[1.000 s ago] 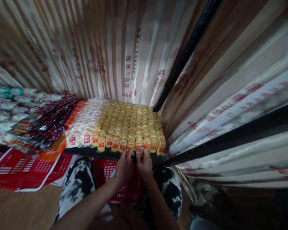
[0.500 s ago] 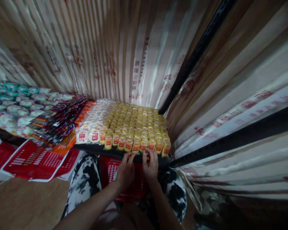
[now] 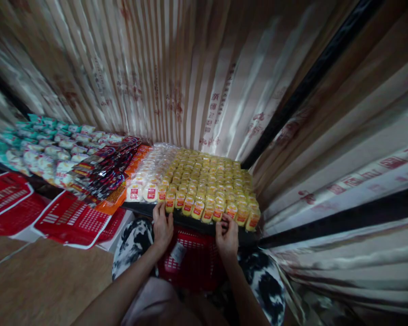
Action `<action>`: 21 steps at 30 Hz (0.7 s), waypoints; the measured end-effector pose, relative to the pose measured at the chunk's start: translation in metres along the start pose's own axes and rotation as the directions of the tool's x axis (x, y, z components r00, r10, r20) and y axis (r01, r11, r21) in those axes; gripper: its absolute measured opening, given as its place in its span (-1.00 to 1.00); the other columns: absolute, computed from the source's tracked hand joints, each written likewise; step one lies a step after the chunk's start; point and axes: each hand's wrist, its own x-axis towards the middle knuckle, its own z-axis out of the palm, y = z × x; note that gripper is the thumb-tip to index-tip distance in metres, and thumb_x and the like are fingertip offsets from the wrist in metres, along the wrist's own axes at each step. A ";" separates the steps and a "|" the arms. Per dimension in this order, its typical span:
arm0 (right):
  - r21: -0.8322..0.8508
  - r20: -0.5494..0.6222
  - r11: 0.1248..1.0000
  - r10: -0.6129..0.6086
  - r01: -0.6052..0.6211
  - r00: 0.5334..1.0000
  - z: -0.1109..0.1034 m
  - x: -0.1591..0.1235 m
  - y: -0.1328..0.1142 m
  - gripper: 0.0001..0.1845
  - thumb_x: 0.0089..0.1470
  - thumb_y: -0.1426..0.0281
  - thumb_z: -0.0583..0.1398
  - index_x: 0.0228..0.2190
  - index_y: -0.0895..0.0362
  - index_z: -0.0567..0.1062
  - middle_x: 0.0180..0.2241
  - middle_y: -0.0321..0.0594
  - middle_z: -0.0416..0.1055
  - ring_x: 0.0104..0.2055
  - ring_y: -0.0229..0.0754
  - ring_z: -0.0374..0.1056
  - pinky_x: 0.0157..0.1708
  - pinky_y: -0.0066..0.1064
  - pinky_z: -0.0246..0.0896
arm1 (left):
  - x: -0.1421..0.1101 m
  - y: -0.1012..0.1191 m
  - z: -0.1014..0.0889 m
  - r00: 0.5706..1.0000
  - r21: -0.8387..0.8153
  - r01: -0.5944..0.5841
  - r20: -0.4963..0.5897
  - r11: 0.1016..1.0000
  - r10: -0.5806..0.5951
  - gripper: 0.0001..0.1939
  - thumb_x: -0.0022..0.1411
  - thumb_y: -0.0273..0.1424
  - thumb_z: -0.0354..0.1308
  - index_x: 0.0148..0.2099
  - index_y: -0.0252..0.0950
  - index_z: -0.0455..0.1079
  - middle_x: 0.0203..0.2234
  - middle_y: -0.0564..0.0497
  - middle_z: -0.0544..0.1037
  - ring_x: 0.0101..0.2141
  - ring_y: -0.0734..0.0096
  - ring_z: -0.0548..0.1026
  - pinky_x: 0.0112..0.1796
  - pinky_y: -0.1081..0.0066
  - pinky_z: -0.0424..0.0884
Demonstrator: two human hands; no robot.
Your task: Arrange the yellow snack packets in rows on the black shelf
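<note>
A low black shelf [image 3: 190, 222] carries tight rows of small yellow packets [image 3: 209, 185] with red labels. White packets [image 3: 146, 181] with red labels fill the rows to their left. My left hand [image 3: 162, 226] rests at the shelf's front edge, fingers up against the front-row packets near the white and yellow boundary. My right hand [image 3: 226, 234] is at the front edge farther right, fingers curled against a yellow packet. Whether either hand grips a packet is unclear. A red plastic basket [image 3: 190, 260] sits below, between my knees.
Dark red packets [image 3: 102, 170] and green-and-white packets [image 3: 37, 145] lie on the shelf to the left. Red baskets [image 3: 71, 219] stand below them on a wooden floor [image 3: 44, 280]. Striped plastic curtains [image 3: 177, 77] hang behind and to the right, with black shelf rails [image 3: 343, 213].
My hands were side by side at the middle of the front row; now they are apart, the left farther left and the right farther right. The view has shifted left.
</note>
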 end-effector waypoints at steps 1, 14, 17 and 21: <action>-0.012 -0.003 1.000 0.004 -0.004 1.000 0.000 0.000 0.000 -0.65 0.05 0.23 0.03 -0.15 0.16 0.28 -0.20 -0.06 0.27 -0.34 -0.22 0.30 -0.42 -0.37 0.31 | 0.003 -0.002 0.001 1.000 0.000 -0.017 0.011 1.000 0.017 -0.59 0.19 -0.48 -0.06 0.10 -0.35 0.17 -0.04 -0.17 0.23 0.05 0.22 0.23 0.08 0.14 0.20; -0.170 -0.050 0.984 -0.058 0.049 0.997 0.004 -0.001 0.001 -0.71 0.02 0.22 0.03 -0.24 0.11 0.32 -0.29 -0.15 0.30 -0.34 -0.20 0.27 -0.40 -0.38 0.25 | 0.021 -0.011 0.007 0.997 -0.043 -0.074 -0.026 0.996 0.073 -0.77 0.18 -0.49 -0.04 -0.08 -0.30 0.24 -0.21 -0.09 0.32 -0.11 0.27 0.33 -0.09 0.19 0.36; -0.177 -0.034 0.984 -0.036 0.029 0.999 0.003 -0.001 0.000 -0.70 0.02 0.22 0.04 -0.23 0.11 0.33 -0.31 -0.18 0.29 -0.43 -0.25 0.25 -0.43 -0.40 0.24 | 0.028 -0.012 0.009 0.994 -0.041 -0.091 -0.059 0.995 0.088 -0.84 0.19 -0.48 -0.04 -0.15 -0.31 0.25 -0.27 -0.08 0.34 -0.18 0.29 0.34 -0.14 0.22 0.37; -0.210 -0.019 0.977 -0.047 0.042 0.999 0.002 -0.002 0.000 -0.72 0.02 0.24 0.03 -0.25 0.10 0.35 -0.32 -0.19 0.28 -0.41 -0.24 0.25 -0.43 -0.40 0.23 | 0.029 -0.015 0.013 0.995 -0.056 -0.067 -0.073 0.996 0.063 -0.88 0.18 -0.49 -0.03 -0.20 -0.31 0.25 -0.33 -0.04 0.32 -0.27 0.34 0.35 -0.24 0.30 0.40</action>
